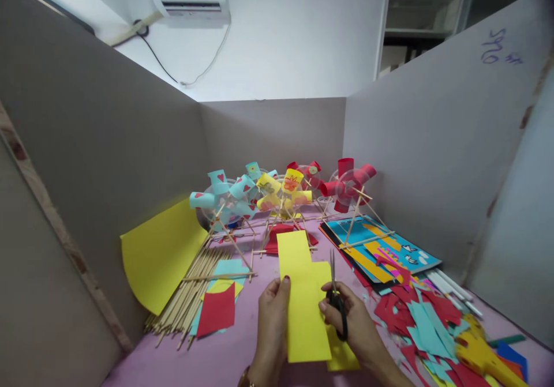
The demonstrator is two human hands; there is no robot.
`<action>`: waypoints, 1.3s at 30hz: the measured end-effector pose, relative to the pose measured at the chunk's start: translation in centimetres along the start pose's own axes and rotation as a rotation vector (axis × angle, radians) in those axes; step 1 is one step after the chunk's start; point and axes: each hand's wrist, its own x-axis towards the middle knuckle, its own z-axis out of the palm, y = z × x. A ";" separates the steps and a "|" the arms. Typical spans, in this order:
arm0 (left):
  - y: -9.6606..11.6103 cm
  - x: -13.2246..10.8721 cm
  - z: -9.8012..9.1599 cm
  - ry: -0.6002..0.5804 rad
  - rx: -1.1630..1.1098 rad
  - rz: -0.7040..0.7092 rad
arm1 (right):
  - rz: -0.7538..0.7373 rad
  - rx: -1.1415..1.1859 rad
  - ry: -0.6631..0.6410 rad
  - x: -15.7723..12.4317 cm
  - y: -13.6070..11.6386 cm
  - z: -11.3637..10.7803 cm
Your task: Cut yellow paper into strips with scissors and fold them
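Observation:
My left hand [272, 312] pinches the left edge of a yellow paper sheet [303, 300] held up over the pink tabletop. My right hand [352, 320] grips black-handled scissors [335, 295], blades pointing up and set in a cut along the sheet's right side. A narrower strip of the yellow sheet rises above the cut. More yellow paper [344, 355] shows under my right wrist.
Paper windmills on stick frames, blue [225, 196], yellow [283, 191] and red [348, 185], stand at the back. A bundle of wooden sticks [190, 295] and a big yellow sheet [158, 254] lie left. Paper scraps [426, 323], a yellow glue gun [485, 355] and grey partition walls surround.

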 end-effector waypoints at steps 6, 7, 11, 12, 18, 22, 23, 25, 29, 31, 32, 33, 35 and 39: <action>0.0 -0.3 0.7 0.006 -0.046 -0.005 | 0.048 0.050 0.030 -0.3 -0.6 0.2; 0.0 -0.4 0.8 -0.009 -0.046 -0.025 | 0.053 0.049 0.041 -0.3 -0.7 0.2; -0.3 -1.0 1.2 -0.057 -0.014 -0.104 | 0.052 0.042 0.092 -0.3 -1.1 0.3; -0.5 -1.1 1.3 -0.047 -0.004 -0.103 | 0.050 0.042 0.103 -0.4 -1.2 0.4; -0.2 -1.2 1.0 0.114 0.035 0.036 | 0.035 0.058 0.077 -0.8 -1.8 0.5; 1.2 0.0 -0.2 0.284 -0.037 0.099 | 0.017 0.082 0.027 -0.8 -1.6 0.2; 1.5 0.3 -0.6 0.324 -0.058 0.096 | 0.017 0.084 0.013 -0.8 -1.5 0.2; 1.6 0.8 -1.0 0.376 -0.090 0.074 | 0.012 0.098 -0.025 -0.8 -1.2 0.4; 1.3 1.2 -1.2 0.391 -0.126 0.003 | 0.019 0.132 -0.149 -1.2 -0.8 1.1; 1.1 1.3 -1.2 0.389 -0.134 -0.044 | 0.038 0.127 -0.223 -1.4 -0.7 1.3; 1.1 1.3 -1.2 0.389 -0.136 -0.064 | 0.044 0.122 -0.254 -1.5 -0.6 1.4; 1.0 1.3 -1.2 0.388 -0.138 -0.079 | 0.046 0.117 -0.277 -1.6 -0.5 1.4; 0.9 1.3 -1.3 0.375 -0.137 -0.093 | 0.042 0.115 -0.306 -1.7 -0.4 1.5; 0.6 0.9 -1.0 0.310 -0.110 -0.065 | 0.030 0.113 -0.274 -1.7 -0.2 1.7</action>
